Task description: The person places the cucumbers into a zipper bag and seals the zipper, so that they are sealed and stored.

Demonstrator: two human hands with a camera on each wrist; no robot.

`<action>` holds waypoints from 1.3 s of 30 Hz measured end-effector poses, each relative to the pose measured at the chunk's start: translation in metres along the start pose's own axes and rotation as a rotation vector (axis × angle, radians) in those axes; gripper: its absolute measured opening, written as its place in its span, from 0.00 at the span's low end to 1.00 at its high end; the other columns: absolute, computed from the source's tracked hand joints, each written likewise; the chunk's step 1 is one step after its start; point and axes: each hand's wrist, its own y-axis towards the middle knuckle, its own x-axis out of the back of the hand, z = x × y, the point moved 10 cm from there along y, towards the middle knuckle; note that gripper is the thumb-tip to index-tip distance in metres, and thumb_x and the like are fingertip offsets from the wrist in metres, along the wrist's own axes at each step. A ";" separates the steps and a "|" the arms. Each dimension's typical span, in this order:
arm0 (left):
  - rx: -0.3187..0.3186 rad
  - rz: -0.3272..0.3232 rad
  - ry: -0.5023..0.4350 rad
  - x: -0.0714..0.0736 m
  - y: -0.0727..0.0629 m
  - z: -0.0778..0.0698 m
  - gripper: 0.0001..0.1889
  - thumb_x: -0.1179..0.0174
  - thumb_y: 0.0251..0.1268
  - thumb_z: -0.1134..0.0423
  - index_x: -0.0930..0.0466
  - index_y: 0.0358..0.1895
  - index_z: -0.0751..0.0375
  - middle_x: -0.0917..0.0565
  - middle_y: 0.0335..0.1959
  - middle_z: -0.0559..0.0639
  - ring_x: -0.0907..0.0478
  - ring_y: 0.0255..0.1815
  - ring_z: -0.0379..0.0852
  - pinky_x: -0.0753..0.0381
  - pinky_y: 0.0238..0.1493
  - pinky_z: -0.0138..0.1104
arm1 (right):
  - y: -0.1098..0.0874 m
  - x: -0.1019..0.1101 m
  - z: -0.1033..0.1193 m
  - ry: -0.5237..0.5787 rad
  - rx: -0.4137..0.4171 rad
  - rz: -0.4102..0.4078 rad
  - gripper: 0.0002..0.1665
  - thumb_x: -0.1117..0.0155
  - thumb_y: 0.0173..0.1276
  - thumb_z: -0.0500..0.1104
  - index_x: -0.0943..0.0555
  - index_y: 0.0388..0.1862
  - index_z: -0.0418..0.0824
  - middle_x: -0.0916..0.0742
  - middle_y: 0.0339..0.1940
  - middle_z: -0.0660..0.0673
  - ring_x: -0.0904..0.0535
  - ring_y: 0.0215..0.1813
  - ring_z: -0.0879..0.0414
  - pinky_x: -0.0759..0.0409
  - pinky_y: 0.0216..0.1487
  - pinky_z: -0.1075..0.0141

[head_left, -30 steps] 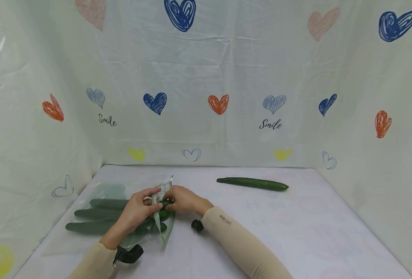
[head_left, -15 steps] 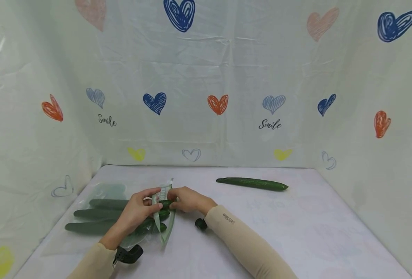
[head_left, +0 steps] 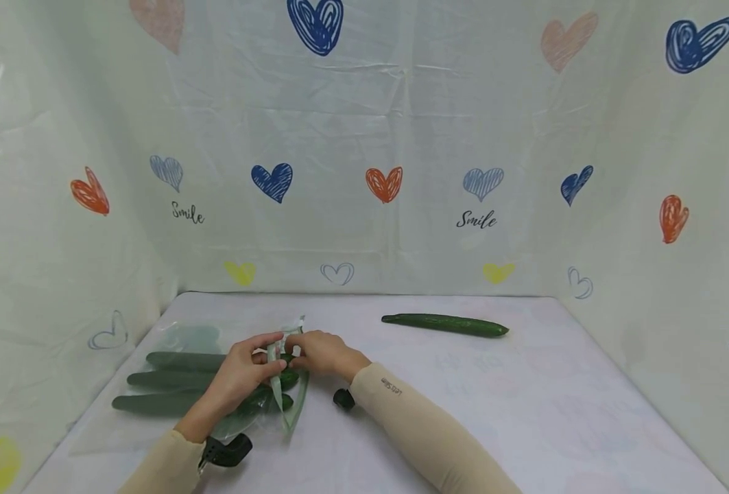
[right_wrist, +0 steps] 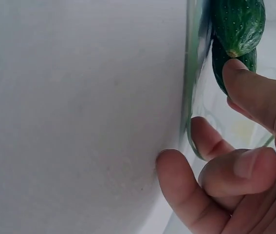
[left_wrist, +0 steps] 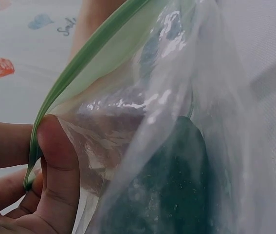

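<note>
At the table's left lies a clear zip bag (head_left: 191, 337) with a green strip along its mouth. Inside are three long cucumbers (head_left: 157, 403), their ends showing at the opening. My left hand (head_left: 243, 370) pinches the bag's rim between thumb and fingers; the left wrist view shows the green strip (left_wrist: 69, 75) in that pinch. At the mouth, my right hand (head_left: 324, 353) touches the farthest cucumber. Its thumb (right_wrist: 254, 92) presses on a cucumber's end (right_wrist: 237, 24) in the right wrist view, with the other fingers loosely bent around the bag's edge.
Another cucumber (head_left: 444, 324) lies at the back of the white table (head_left: 524, 412), right of centre. A heart-print curtain (head_left: 432, 103) stands behind and on both sides. Black wrist devices (head_left: 227, 449) sit at both wrists.
My right hand drew back slightly to the right, then moved left again. The farthest cucumber in the bag has slid left, deeper inside. My left hand stays in place.
</note>
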 end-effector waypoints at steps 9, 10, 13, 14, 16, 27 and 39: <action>-0.002 -0.010 0.003 0.000 0.002 0.001 0.29 0.37 0.60 0.73 0.31 0.66 0.65 0.34 0.18 0.49 0.33 0.20 0.41 0.20 0.26 0.38 | 0.002 -0.001 -0.003 -0.002 -0.005 -0.011 0.13 0.36 0.67 0.51 0.21 0.49 0.54 0.18 0.39 0.56 0.27 0.32 0.64 0.28 0.29 0.69; -0.001 -0.010 0.004 0.000 0.002 0.001 0.29 0.37 0.60 0.73 0.31 0.66 0.65 0.34 0.19 0.49 0.33 0.21 0.41 0.20 0.26 0.37 | 0.002 -0.001 -0.003 0.002 -0.005 -0.012 0.13 0.36 0.67 0.51 0.21 0.49 0.54 0.18 0.38 0.56 0.27 0.33 0.64 0.28 0.29 0.69; 0.004 -0.014 0.006 0.000 0.002 0.002 0.29 0.37 0.60 0.72 0.31 0.66 0.65 0.32 0.20 0.50 0.32 0.21 0.42 0.20 0.27 0.37 | 0.001 -0.002 -0.008 0.024 -0.016 -0.011 0.11 0.34 0.65 0.50 0.20 0.46 0.53 0.18 0.36 0.56 0.26 0.34 0.64 0.27 0.31 0.69; 0.006 -0.014 0.006 0.000 0.002 0.002 0.29 0.37 0.60 0.72 0.31 0.66 0.65 0.31 0.20 0.50 0.31 0.21 0.42 0.20 0.27 0.37 | 0.001 -0.002 -0.010 0.037 -0.021 -0.007 0.11 0.33 0.65 0.50 0.20 0.45 0.52 0.18 0.36 0.56 0.26 0.34 0.64 0.27 0.33 0.69; 0.010 -0.014 0.005 0.000 0.002 0.002 0.29 0.37 0.60 0.72 0.32 0.67 0.65 0.30 0.21 0.50 0.31 0.22 0.42 0.20 0.27 0.38 | -0.001 -0.002 -0.012 0.059 -0.020 0.004 0.10 0.33 0.64 0.49 0.19 0.43 0.51 0.19 0.35 0.56 0.25 0.36 0.64 0.26 0.36 0.69; 0.013 -0.012 0.004 0.000 0.002 0.001 0.29 0.37 0.60 0.72 0.32 0.67 0.65 0.36 0.16 0.47 0.36 0.18 0.41 0.20 0.26 0.39 | -0.035 0.027 -0.029 0.129 0.050 -0.016 0.15 0.35 0.66 0.45 0.21 0.51 0.46 0.16 0.39 0.54 0.21 0.48 0.58 0.25 0.49 0.66; 0.003 -0.002 -0.001 -0.001 0.000 0.002 0.30 0.38 0.60 0.74 0.32 0.67 0.66 0.34 0.17 0.49 0.33 0.20 0.42 0.20 0.27 0.39 | -0.100 0.058 -0.130 0.117 -0.158 -0.043 0.20 0.34 0.65 0.50 0.21 0.53 0.44 0.17 0.43 0.51 0.22 0.48 0.52 0.25 0.47 0.58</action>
